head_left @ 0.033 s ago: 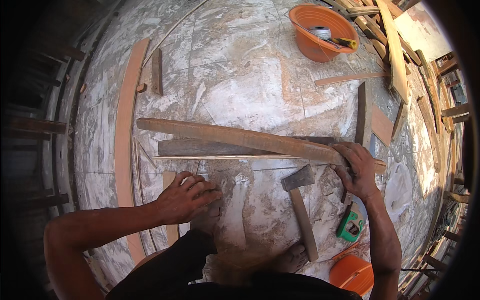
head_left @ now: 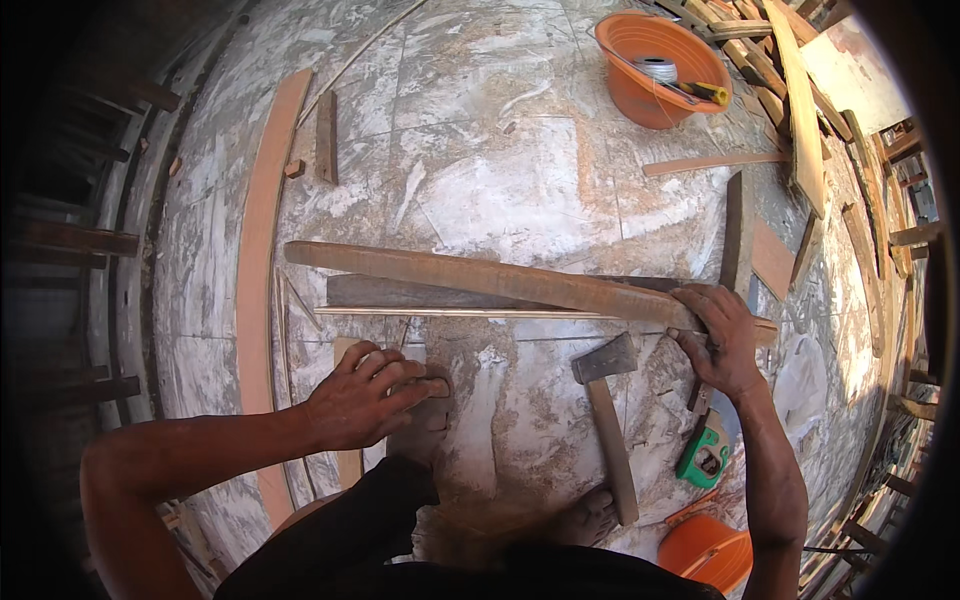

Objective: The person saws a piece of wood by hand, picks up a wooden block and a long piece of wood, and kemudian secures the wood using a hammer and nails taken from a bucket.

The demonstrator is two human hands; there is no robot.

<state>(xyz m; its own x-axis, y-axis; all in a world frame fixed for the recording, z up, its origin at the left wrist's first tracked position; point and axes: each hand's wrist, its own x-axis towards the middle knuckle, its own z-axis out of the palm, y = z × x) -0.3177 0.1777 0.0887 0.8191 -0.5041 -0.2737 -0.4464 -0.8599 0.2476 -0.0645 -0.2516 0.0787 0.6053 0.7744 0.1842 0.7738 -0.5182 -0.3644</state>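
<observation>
My right hand (head_left: 720, 338) is wrapped round the right end of a long brown wooden beam (head_left: 470, 279). The beam slants across a darker board (head_left: 415, 292) lying on the floor, with a thin pale strip (head_left: 450, 312) along the board's near edge. My left hand (head_left: 370, 393) rests over my left foot (head_left: 420, 435), its fingers loosely bent and apart, with nothing seen in them. A hatchet (head_left: 606, 362) with a wooden handle lies between my feet and the beam. Below my right hand is a saw with a green handle (head_left: 703, 460); its blade is mostly hidden.
An orange bucket (head_left: 640, 95) holding a wire spool and a yellow-handled tool stands at the far right. Another orange container (head_left: 707, 550) is by my right knee. A long flat plank (head_left: 262, 250) lies at left. Stacked timber (head_left: 800, 120) fills the far right.
The whole view has shifted a little, so the things on the floor appear slightly further right. Both hands and the beam look otherwise unchanged.
</observation>
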